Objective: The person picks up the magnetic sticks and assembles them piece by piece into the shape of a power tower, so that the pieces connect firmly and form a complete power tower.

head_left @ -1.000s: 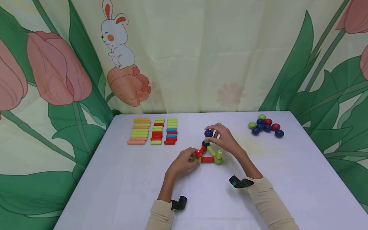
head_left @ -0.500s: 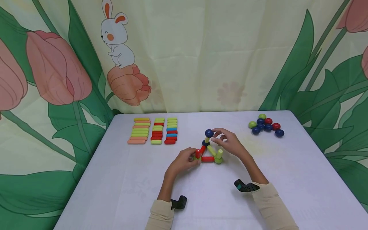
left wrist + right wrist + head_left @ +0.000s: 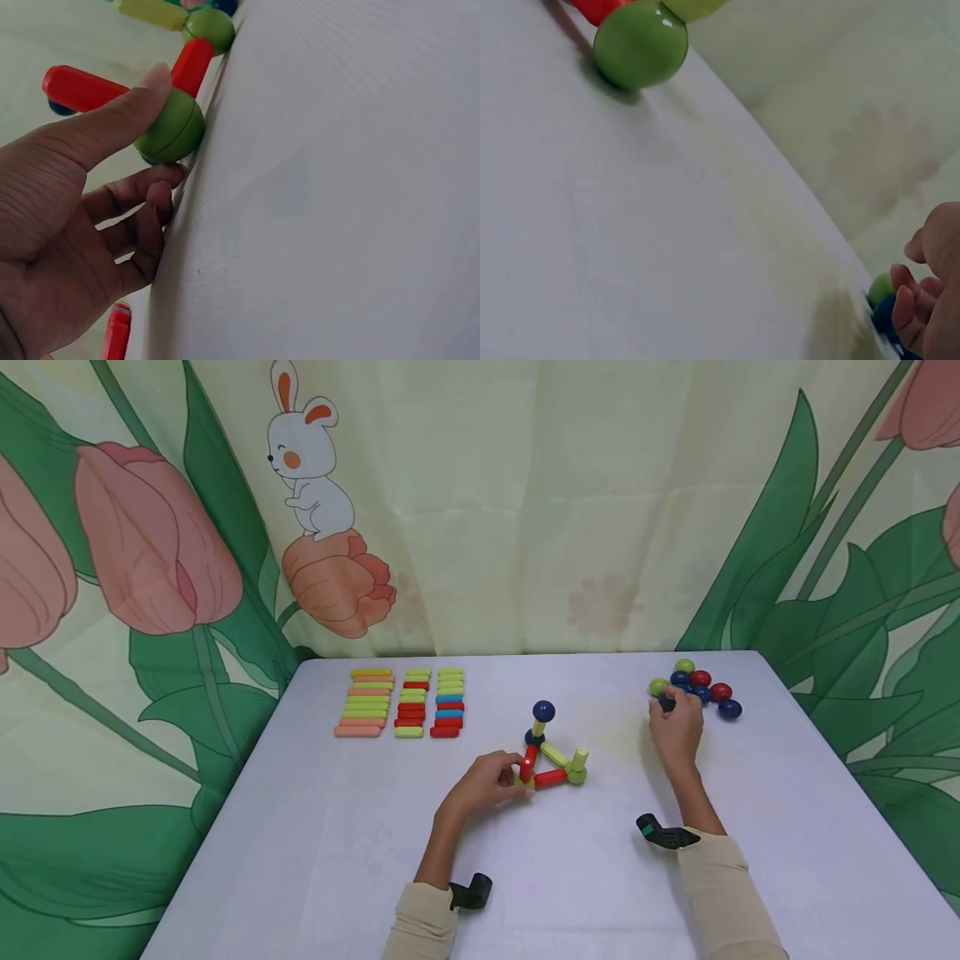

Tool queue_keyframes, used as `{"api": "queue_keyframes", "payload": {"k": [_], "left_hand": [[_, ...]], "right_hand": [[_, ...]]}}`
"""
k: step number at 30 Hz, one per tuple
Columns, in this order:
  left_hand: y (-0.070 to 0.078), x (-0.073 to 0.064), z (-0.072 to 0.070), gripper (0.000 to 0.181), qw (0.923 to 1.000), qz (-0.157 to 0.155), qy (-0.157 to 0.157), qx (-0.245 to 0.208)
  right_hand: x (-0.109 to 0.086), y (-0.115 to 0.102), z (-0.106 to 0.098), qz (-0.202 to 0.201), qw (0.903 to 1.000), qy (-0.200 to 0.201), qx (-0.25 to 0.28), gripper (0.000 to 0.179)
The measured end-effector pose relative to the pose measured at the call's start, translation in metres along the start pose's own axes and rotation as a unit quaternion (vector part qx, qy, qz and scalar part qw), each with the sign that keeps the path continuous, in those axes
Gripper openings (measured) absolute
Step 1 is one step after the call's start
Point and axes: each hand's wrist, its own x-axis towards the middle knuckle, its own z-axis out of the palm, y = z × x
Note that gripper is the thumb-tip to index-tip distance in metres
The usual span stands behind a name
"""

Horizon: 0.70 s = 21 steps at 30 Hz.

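A triangular frame of rods and balls stands mid-table, with a red rod (image 3: pixel 551 778) along its front. My left hand (image 3: pixel 486 783) pinches the green ball (image 3: pixel 174 129) at its left corner, thumb across the top and fingers curled beneath. An upright red rod (image 3: pixel 527 766) rises from this ball. At the back corner, a short upright rod (image 3: pixel 538 728) carries a dark blue ball (image 3: pixel 543 711). The right corner's green ball (image 3: pixel 576 774) bears an upright light-green rod (image 3: pixel 581 758). My right hand (image 3: pixel 677 727) has thumb and fingertips around a dark blue ball (image 3: pixel 667 702) at the loose pile's near side.
Beyond my right hand lie loose balls, among them a red one (image 3: pixel 721 692), a green one (image 3: pixel 684 666) and a blue one (image 3: pixel 730 710). At back left, three columns of rods lie flat, including orange (image 3: pixel 357 732) and blue (image 3: pixel 448 714) ones. A printed curtain (image 3: pixel 480 510) hangs behind the table.
My right hand let go of the blue ball on the upright rod and moved right to the loose balls. My left hand kept hold, and the frame turned slightly.
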Motion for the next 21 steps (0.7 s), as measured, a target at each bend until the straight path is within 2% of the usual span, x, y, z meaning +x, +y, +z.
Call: {"api": "queue_keyframes", "payload": {"k": [3,6,11,13,15,17,19,21], "left_hand": [[0.001,0.000,0.002,0.031,0.9998,-0.013,-0.008,-0.008],[0.002,-0.002,0.001,0.034,0.9994,-0.012,-0.028,-0.016],[0.002,-0.006,-0.002,0.035,0.9952,0.033,-0.084,-0.037],[0.001,-0.006,-0.003,0.029,0.9937,0.048,-0.087,-0.052],[0.001,-0.006,-0.003,0.020,0.9954,0.043,-0.057,-0.065],[0.001,-0.005,-0.002,0.015,0.9961,0.021,0.004,-0.085],[0.001,-0.003,-0.002,0.020,0.9923,-0.006,0.071,-0.102],[0.002,-0.002,-0.001,0.033,0.9872,-0.027,0.110,-0.112]], "right_hand": [[0.003,0.007,-0.004,0.010,0.9991,-0.012,-0.039,0.042],[0.004,0.011,-0.007,0.009,0.9971,-0.028,-0.070,0.045],[0.003,0.015,-0.007,0.005,0.9941,-0.047,-0.098,0.047],[0.004,0.016,-0.007,-0.002,0.9928,-0.055,-0.106,0.046],[0.004,0.017,-0.007,-0.010,0.9914,-0.062,-0.115,0.044],[0.005,0.019,-0.007,-0.018,0.9901,-0.067,-0.122,0.043],[0.005,0.020,-0.008,-0.024,0.9889,-0.070,-0.129,0.042],[0.004,0.021,-0.008,-0.030,0.9879,-0.073,-0.134,0.041]]}}
